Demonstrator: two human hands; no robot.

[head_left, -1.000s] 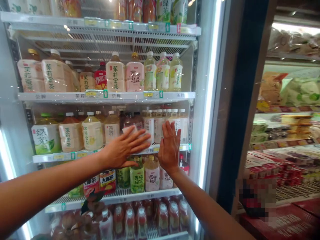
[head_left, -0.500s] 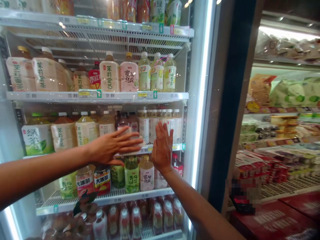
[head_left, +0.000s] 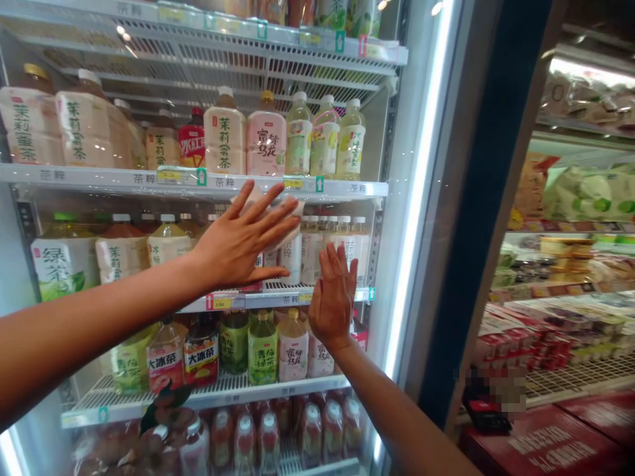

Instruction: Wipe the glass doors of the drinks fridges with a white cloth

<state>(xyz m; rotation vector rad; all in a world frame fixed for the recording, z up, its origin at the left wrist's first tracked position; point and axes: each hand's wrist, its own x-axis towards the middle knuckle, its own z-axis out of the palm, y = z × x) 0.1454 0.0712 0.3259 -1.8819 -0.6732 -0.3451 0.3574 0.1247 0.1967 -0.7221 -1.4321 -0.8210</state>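
At 9 o'clock the left hand [head_left: 238, 244] spreads its fingers over a white wipe [head_left: 256, 196] on the glass door [head_left: 387, 277]; the right hand [head_left: 333, 301], at 5, lies flat, fingers nearly together, with room toward the dark frame [head_left: 489, 198] at 3. Behind, shelves [head_left: 342, 189] hold bottled peach oolong [head_left: 266, 142] at 11, green plum tea [head_left: 262, 354] at 7.

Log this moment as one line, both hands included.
left hand: spread over white sheet, material unclear | right hand: open, fingers up | beyond both: shelved drink bottles

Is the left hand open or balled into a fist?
Open: the left hand is fanned wide, a white cloth or tissue showing behind it.
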